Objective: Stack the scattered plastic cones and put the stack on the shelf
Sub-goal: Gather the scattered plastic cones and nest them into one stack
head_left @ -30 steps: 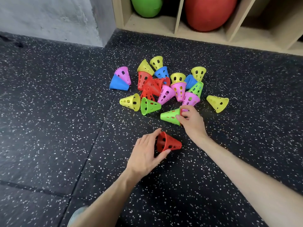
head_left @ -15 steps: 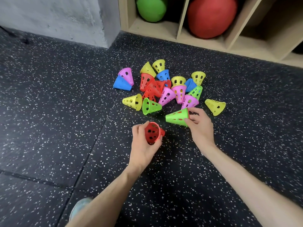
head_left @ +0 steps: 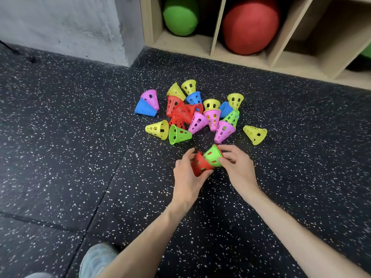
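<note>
My left hand [head_left: 187, 177] grips a red cone [head_left: 199, 164], fingers and thumb curled round it. My right hand [head_left: 237, 167] pinches a green cone [head_left: 213, 156], pressed against the red one just above the floor [head_left: 80, 157]. Beyond my grip lie the scattered cones [head_left: 197, 113]; the shelf [head_left: 281, 57] stands farther off, holding 2 balls, green [head_left: 179, 16] and red [head_left: 251, 25].

A red cone [head_left: 200, 165] and a green cone [head_left: 213, 157], both pierced with dark holes, are seen together. The pile of cones [head_left: 200, 115] is coloured yellow, pink, blue, red and green. The floor [head_left: 80, 157] is black, speckled with white. A green ball [head_left: 180, 16] and a red ball [head_left: 251, 25] are framed by a pale wooden shelf [head_left: 241, 57].
</note>
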Tool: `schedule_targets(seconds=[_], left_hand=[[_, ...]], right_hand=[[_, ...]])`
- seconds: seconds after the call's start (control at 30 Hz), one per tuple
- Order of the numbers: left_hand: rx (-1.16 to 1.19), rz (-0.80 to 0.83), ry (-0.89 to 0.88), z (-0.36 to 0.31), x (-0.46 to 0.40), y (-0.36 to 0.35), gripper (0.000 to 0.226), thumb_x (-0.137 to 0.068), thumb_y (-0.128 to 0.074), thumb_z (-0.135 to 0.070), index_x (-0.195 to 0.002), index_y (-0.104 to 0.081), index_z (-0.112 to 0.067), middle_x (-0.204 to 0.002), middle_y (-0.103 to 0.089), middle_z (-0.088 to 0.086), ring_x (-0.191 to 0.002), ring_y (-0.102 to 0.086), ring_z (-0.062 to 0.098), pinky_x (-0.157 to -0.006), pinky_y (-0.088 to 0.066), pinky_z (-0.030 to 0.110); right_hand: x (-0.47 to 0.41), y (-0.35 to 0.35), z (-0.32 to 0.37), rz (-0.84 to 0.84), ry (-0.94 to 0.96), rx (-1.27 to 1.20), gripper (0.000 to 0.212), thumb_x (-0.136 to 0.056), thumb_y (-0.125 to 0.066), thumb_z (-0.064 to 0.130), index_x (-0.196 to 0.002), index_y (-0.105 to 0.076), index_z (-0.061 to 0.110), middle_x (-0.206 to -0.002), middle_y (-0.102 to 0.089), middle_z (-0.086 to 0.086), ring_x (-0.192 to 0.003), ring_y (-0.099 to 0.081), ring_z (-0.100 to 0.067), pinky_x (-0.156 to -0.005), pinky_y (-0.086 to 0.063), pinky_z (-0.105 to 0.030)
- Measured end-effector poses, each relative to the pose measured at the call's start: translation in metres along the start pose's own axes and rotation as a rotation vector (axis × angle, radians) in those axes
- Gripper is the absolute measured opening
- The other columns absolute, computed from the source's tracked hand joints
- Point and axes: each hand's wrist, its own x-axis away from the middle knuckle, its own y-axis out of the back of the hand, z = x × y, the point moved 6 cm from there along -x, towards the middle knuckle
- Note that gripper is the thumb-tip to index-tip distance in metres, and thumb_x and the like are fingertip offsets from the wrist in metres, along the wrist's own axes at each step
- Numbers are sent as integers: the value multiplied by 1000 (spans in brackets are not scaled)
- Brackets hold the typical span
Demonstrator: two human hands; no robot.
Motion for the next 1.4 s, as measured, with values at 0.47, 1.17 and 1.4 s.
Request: schedule_targets(seconds=[0.47, 1.17, 1.4], left_hand=[[-197, 18, -78, 22, 20, -6, 66, -88, -72, -52, -144, -46, -31, -126, -53, -15, -109, -35, -1, -104, -37, 27], [-72, 0, 24, 28, 20, -3, 71, -92, -43, -66, -146, -43, -21, -116, -47, -12, -108, -42, 6, -95, -38, 24], [-84, 13, 19, 29, 19, -4, 72, -92, -44, -66, -147, -44, -19, -115, -48, -10, -108, -44, 8, -98, -40, 26]], right_hand=[[5, -32, -33, 279, -25, -1, 37, -98, -56, 10, -118, -72, 38, -100, -75, 19, -101, -67, 3, -97, -52, -30], [-98, 70, -63, -74, -81, 311, 31, -98, -56, 14, -118, -72, 32, -119, -60, 4, -97, -63, -14, -72, -45, -27], [-116, 79, -91, 18, -269, 323, 55, -97, -63, 21, -148, -49, 36, -146, -42, -4, -128, -49, -21, -107, -39, -36]])
